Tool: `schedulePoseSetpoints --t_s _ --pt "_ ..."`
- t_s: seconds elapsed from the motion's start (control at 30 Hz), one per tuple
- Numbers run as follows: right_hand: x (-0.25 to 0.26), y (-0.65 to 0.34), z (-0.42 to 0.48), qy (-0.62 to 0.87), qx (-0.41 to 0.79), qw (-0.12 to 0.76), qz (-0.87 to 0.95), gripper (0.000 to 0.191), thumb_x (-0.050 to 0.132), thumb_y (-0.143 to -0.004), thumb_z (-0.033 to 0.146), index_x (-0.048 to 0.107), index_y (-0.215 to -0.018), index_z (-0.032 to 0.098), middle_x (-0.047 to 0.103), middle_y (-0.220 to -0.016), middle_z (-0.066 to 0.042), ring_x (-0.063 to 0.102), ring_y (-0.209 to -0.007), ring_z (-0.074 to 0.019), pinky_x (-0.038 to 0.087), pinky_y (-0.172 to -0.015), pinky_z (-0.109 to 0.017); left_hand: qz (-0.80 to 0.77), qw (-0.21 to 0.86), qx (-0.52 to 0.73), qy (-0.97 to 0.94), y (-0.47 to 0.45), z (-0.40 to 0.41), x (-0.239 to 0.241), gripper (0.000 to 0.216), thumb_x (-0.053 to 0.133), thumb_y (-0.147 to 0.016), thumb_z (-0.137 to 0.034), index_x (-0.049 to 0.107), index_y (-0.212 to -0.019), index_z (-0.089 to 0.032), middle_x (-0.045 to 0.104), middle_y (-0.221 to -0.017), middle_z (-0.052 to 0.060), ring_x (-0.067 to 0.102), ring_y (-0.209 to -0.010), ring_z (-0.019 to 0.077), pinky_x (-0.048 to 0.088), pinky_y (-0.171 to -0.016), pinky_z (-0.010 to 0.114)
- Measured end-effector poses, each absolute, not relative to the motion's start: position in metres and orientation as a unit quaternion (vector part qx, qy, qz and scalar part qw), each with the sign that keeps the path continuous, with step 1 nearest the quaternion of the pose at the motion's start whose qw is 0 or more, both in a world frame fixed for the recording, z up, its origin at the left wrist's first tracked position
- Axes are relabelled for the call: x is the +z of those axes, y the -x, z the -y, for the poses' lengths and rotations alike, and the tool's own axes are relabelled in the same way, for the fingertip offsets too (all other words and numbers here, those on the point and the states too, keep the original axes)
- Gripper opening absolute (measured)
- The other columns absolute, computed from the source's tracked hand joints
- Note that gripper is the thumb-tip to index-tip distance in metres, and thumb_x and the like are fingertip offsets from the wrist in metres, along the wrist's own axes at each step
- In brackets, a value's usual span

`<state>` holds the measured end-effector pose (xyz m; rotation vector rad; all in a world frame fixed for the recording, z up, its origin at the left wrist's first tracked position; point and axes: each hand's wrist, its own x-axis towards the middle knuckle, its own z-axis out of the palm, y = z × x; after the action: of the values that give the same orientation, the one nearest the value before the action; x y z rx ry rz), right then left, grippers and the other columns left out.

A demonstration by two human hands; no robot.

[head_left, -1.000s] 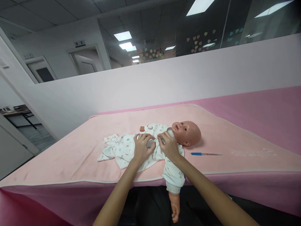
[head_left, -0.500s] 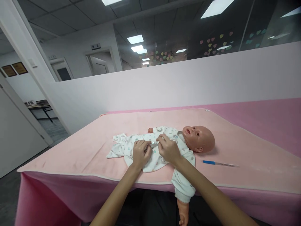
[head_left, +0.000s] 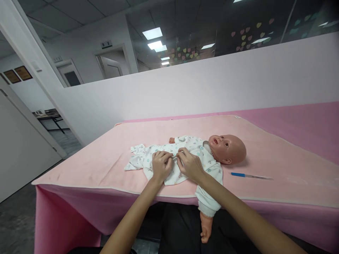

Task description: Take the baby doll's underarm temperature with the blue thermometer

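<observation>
A baby doll [head_left: 230, 148] lies on its back with its head to the right. It wears a white printed romper [head_left: 173, 179]. Over the front opening, my left hand [head_left: 161, 165] has its fingers closed, pinching the romper's edge. Just right of it, my right hand [head_left: 190, 163] pinches the same edge from the other side. A small strip of fabric shows between the fingertips, near a snap; the fingers partly hide it. One doll arm [head_left: 206, 227] hangs over the table's front edge, below my right forearm.
Right of the doll lies a slim clear stick with a blue end [head_left: 238, 174]. A peach blanket [head_left: 92, 155] with a pale border covers the table over a pink cloth [head_left: 312, 123]. Behind stands a low white wall [head_left: 212, 84] with glass above; a door [head_left: 23, 141] is at left.
The view has tilted slightly downward and shifted left, so everything appears a little higher and to the right. My hands stay at the romper's front, fingertips drawn slightly closer together.
</observation>
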<state>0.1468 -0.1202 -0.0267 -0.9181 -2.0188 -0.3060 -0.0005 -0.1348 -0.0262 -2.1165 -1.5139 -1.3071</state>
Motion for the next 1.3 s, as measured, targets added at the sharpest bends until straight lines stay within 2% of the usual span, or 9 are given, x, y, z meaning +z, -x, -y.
schedulePoseSetpoints --t_s 0.23,0.43,0.93,1.3 --pt "-0.0283 -0.1483 0.1173 0.368 -0.035 0.493 0.788 0.015 0.042 -0.086 0.020 0.057 -0.085 0.020 0.065 -0.077 -0.001 0.059 -0.065 -0.0123 0.038 -0.057 -0.022 0.503 0.100 -0.433 0.741 -0.0015 0.1404 -0.0209 0.015 0.050 -0.081 -0.031 0.061 -0.078 -0.022 0.063 -0.077 0.001 0.053 -0.077 0.0175 0.035 -0.078 0.037" --pt "-0.0297 -0.1464 0.1146 0.373 -0.016 0.498 0.783 0.015 0.041 -0.085 0.020 0.056 -0.085 0.020 0.065 -0.072 0.000 0.059 -0.063 -0.0128 0.036 -0.056 -0.022 0.498 0.105 -0.435 0.743 -0.0041 0.1397 -0.0202 0.018 0.050 -0.080 -0.027 0.058 -0.096 -0.023 0.062 -0.076 0.000 0.054 -0.076 0.0169 0.034 -0.081 0.036" --pt "-0.0265 -0.1468 0.1173 0.384 0.021 0.503 0.774 0.011 0.042 -0.082 0.019 0.053 -0.082 0.020 0.060 -0.064 0.002 0.055 -0.057 -0.0118 0.035 -0.054 -0.021 0.469 0.105 -0.444 0.756 -0.0083 0.1401 -0.0207 0.011 0.048 -0.083 -0.024 0.058 -0.086 -0.021 0.064 -0.078 -0.001 0.055 -0.076 0.0151 0.034 -0.080 0.034" --pt "-0.0264 -0.1464 0.1170 0.370 0.020 0.523 0.767 0.014 0.042 -0.081 0.017 0.056 -0.081 0.020 0.062 -0.075 0.000 0.055 -0.062 -0.0120 0.038 -0.058 -0.022 0.476 0.111 -0.410 0.770 -0.0088 0.1378 -0.0237 0.016 0.045 -0.083 -0.019 0.059 -0.089 -0.021 0.063 -0.084 0.001 0.053 -0.080 0.0161 0.035 -0.079 0.033"
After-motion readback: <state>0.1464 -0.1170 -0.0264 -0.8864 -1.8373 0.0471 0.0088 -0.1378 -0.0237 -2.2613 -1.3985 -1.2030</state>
